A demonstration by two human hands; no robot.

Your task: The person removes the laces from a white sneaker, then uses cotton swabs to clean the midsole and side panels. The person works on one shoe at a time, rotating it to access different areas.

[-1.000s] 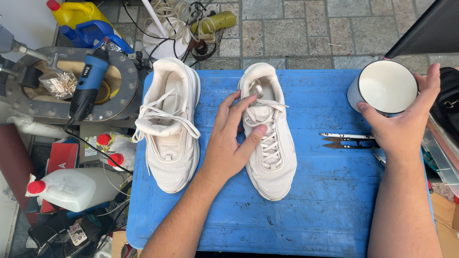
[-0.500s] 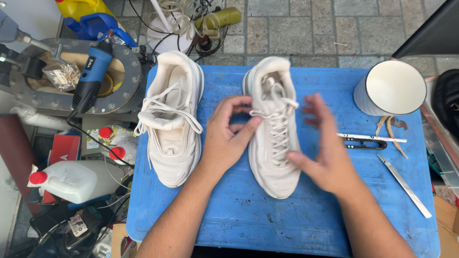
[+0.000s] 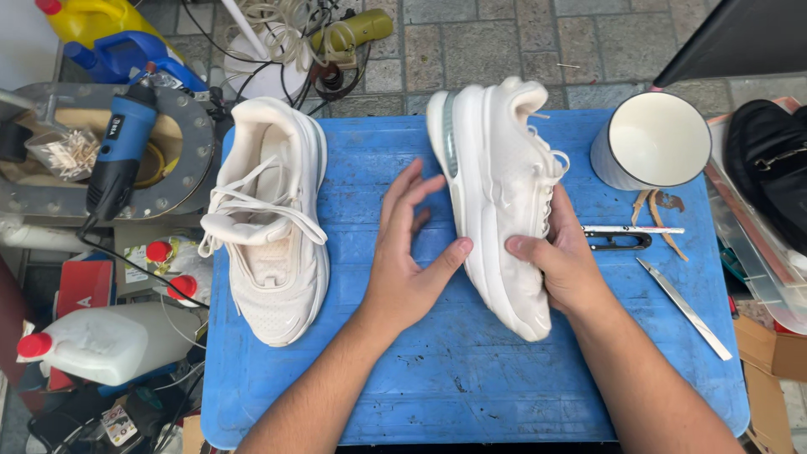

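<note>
Right hand (image 3: 565,267) grips tilted sneaker (image 3: 498,202) — left hand (image 3: 406,252) open.

This looks like a small shoe-repair or shoe-cleaning workshop set up outdoors on grey stone paving (image 3: 521,42), with a scuffed blue plastic desk (image 3: 471,370) as its work surface. Two white lace-up sneakers (image 3: 273,227) lie on it beside a white enamel mug (image 3: 656,143), black thread snips (image 3: 618,240) and a thin metal blade (image 3: 685,307). Around it stand a blue handheld rotary tool (image 3: 118,155), a white plastic jug with a red cap (image 3: 105,340), a yellow canister (image 3: 92,17) and tangled cables (image 3: 286,25).
</note>
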